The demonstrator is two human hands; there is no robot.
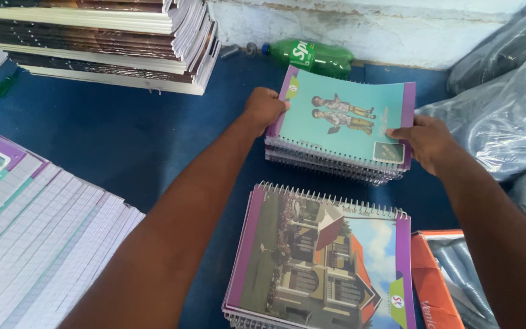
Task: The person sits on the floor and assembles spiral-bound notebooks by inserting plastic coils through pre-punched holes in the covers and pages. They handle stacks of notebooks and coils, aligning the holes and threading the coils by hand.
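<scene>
Both hands grip the far notebook stack (pixel 342 131) on the blue table (pixel 123 140): left hand (pixel 264 108) clenched on its far-left corner, right hand (pixel 426 141) pinching the right edge. Squaring seems underway; next needs even pressure.
</scene>
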